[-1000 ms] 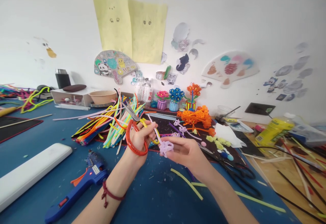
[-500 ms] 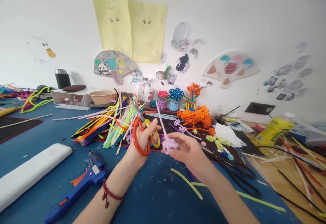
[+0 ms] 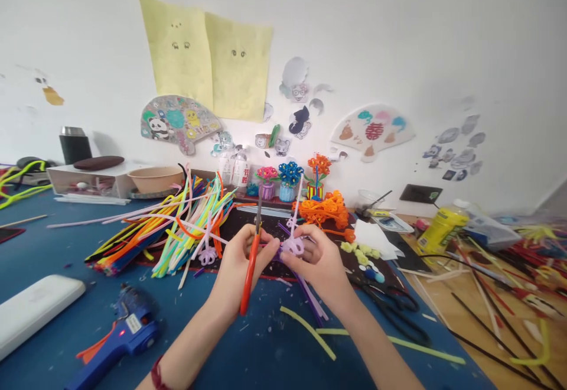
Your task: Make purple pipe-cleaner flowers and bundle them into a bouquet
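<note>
Left hand (image 3: 239, 260) gripped red-handled scissors (image 3: 250, 266), blades pointing up and away (kept clear of fingers, likely). Right hand (image 3: 319, 263) pinched small lilac pipe-cleaner flower (image 3: 293, 244) at fingertips, stem rising upward, held just beside scissors above blue table (image 3: 248, 348). Both hands close together at chest centre, probably so work sat in plain sight. Loose pipe-cleaner pile (image 3: 177, 221) lay behind left hand; blue glue gun (image 3: 117, 340) rested near left forearm; black scissors (image 3: 390, 307) lay right of right wrist.
</note>
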`<state>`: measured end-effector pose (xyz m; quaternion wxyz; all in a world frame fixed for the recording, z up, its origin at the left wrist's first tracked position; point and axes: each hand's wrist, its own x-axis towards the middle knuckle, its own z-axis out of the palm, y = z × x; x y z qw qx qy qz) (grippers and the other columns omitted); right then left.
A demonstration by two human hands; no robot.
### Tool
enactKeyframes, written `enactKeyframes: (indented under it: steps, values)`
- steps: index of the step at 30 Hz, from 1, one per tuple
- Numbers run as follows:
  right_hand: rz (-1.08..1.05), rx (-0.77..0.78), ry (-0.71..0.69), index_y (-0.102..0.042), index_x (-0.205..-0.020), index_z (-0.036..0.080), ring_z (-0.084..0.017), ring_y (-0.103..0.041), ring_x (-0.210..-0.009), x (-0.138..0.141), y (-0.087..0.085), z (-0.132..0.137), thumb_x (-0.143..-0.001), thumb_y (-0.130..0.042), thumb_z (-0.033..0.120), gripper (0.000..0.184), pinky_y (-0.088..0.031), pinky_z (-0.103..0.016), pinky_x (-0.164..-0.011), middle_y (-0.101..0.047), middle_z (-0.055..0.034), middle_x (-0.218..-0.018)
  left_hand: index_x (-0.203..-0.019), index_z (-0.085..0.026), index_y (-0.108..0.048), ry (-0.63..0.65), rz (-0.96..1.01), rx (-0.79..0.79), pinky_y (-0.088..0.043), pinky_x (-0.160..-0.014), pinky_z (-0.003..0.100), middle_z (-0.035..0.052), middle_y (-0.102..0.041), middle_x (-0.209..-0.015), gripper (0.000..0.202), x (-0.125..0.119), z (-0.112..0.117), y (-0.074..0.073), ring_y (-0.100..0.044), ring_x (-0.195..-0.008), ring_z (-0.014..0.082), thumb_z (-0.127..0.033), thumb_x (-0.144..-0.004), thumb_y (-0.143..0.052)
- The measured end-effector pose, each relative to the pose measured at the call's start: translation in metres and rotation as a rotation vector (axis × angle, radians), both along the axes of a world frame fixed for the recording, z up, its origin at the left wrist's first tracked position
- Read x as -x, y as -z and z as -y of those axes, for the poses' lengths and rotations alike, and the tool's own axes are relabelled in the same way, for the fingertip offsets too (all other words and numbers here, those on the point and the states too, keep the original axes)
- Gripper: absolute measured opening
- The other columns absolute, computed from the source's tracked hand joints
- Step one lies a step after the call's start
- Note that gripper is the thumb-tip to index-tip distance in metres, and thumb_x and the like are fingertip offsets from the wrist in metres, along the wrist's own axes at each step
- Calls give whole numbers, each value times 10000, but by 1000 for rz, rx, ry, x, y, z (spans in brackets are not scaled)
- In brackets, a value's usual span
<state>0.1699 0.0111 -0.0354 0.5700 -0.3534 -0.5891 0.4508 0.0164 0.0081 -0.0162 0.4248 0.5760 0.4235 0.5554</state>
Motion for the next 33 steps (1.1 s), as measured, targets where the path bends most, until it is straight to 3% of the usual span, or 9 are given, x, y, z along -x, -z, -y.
enactKeyframes:
  steps: [4, 9, 14, 19, 28, 33]
  values:
    - [189, -51, -12, -550, -911, 214, -114, -566, -679, 5, 3, 4, -675, -785, 248, 334, -458, -222, -613, -566, 42, -751, -798, -184, -494, -27, 48, -27, -399, -542, 188, -33, -615, -736, 276, 3, -4, 0, -483, -572, 76, -330, -712, -712]
    - [262, -84, -42, -579, -916, 206, -143, -591, -756, 11, 5, 5, -664, -793, 269, 337, -473, -258, -676, -606, 7, -859, -800, -189, -500, -5, 17, 8, -439, -540, 204, -27, -613, -747, 276, 3, -6, 6, -560, -623, 110, -312, -698, -726]
    - [75, 42, -100, -550, -1024, 232, -163, -626, -893, 9, 4, 4, -703, -772, 272, 393, -492, -274, -772, -642, -17, -985, -791, -184, -506, -54, 55, -42, -419, -540, 193, -43, -591, -728, 269, 4, -5, 4, -496, -566, 76, -280, -682, -733]
    - [-137, 179, -165, -592, -1035, 204, -190, -674, -884, 4, -1, 5, -728, -763, 325, 372, -512, -332, -848, -690, -45, -965, -779, -179, -504, -45, 162, -77, -391, -539, 189, -53, -551, -666, 250, 4, -2, -1, -467, -559, 72, -314, -718, -706]
    - [-160, 239, -256, -682, -1030, 183, -190, -690, -850, 0, -6, 7, -677, -810, 321, 400, -529, -352, -864, -730, -64, -950, -776, -185, -506, 25, 200, -45, -352, -531, 213, -63, -483, -622, 258, 3, 1, -1, -424, -535, 77, -336, -732, -710]
    - [-132, 186, -285, -715, -988, 212, -152, -672, -872, -2, -8, 8, -677, -812, 279, 333, -529, -278, -825, -735, -43, -961, -753, -182, -503, 167, 323, 99, -301, -482, 209, -80, -429, -507, 233, 3, -4, 3, -359, -456, 64, -311, -745, -697]
